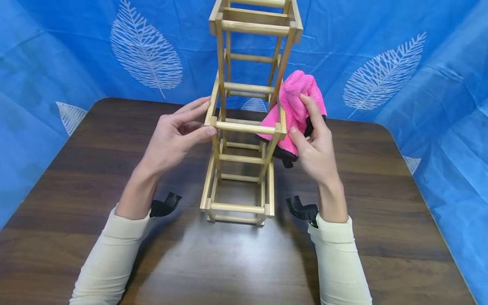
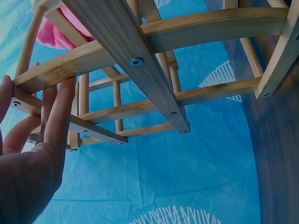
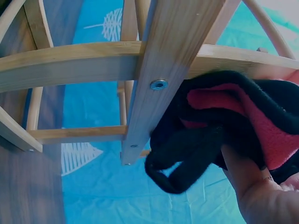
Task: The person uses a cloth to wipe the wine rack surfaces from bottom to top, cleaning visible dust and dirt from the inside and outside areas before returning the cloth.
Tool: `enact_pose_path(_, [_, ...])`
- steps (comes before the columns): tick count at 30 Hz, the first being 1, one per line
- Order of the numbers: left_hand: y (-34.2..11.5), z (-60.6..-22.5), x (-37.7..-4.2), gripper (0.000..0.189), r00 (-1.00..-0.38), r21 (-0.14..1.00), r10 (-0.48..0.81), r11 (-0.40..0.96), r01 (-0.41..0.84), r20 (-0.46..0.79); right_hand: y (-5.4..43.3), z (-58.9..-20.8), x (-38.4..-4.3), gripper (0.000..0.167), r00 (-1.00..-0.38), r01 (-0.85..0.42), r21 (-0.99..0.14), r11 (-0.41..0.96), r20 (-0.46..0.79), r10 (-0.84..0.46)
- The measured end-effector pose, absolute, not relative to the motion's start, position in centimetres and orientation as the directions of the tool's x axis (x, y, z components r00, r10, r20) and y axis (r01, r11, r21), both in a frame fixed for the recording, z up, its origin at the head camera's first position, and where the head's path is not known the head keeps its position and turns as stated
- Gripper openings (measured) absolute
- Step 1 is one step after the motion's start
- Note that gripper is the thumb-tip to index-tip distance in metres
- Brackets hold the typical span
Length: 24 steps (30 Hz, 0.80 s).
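A tall, light wooden rack [image 1: 244, 127] with several tiers stands upright on the table. My left hand [image 1: 169, 133] grips the left side of its middle tier, thumb at the front corner. The left wrist view shows the fingers [image 2: 60, 109] curled at the tier's side rail [image 2: 65, 65]. On the other side, my right hand [image 1: 318, 148] holds a fluffy pink cloth [image 1: 299, 95] with black edging against the right rail of that tier. Part of the cloth reaches inside the frame. A black hanging loop [image 3: 173, 172] on the cloth shows in the right wrist view.
The dark wooden table [image 1: 366, 245] lies beneath the rack. A blue curtain [image 1: 267, 55] with white leaf prints hangs close behind and around both sides. Black wrist mounts [image 1: 165, 205] stick out from both cuffs beside the rack's lowest tier.
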<state>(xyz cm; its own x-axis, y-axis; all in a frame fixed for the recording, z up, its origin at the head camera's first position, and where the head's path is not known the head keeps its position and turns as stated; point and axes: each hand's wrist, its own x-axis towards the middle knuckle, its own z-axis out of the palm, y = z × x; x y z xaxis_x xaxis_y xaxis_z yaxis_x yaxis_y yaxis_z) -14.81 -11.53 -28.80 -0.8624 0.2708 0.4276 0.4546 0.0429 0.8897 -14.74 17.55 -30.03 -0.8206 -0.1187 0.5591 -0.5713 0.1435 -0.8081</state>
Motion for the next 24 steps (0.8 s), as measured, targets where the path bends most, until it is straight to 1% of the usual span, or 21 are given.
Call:
enact_pose_path(6, [-11.5,-28.7,-14.8,0.05,-0.865,0.886,0.269,0.077,0.457,0.423,17.6,-30.0,-14.5,0.055,-0.803,-0.595,-0.781,0.191,0.587,-0.104])
enact_pose_path(10, [-11.5,-28.8,-14.7,0.05,-0.868,0.885,0.266,0.094,0.456,0.419,17.9,-29.8,-14.2,0.055,-0.788,-0.614,-0.756,0.226,0.604,-0.12])
enact_pose_path(13, [-11.5,-28.9,-14.7,0.05,-0.871,0.885,0.261,0.102,0.454,0.417,18.3,-29.6,-13.7,0.058,-0.794,-0.606,-0.752,0.26,0.592,-0.138])
enact_pose_path(16, [-11.6,-28.8,-14.6,0.049,-0.875,0.889,0.259,0.103,0.446,0.409,18.7,-29.3,-13.2,0.065,-0.811,-0.585,-0.765,0.27,0.557,-0.179])
enact_pose_path(21, [-11.7,-28.7,-14.5,0.05,-0.88,0.893,0.256,0.107,0.437,0.401,19.2,-28.8,-12.5,0.088,-0.842,-0.533,-0.804,0.264,0.471,-0.263])
enact_pose_path(24, [-11.7,-28.8,-14.5,0.051,-0.879,0.891,0.251,0.108,0.441,0.405,19.1,-28.8,-12.4,0.091,-0.843,-0.534,-0.791,0.298,0.469,-0.266])
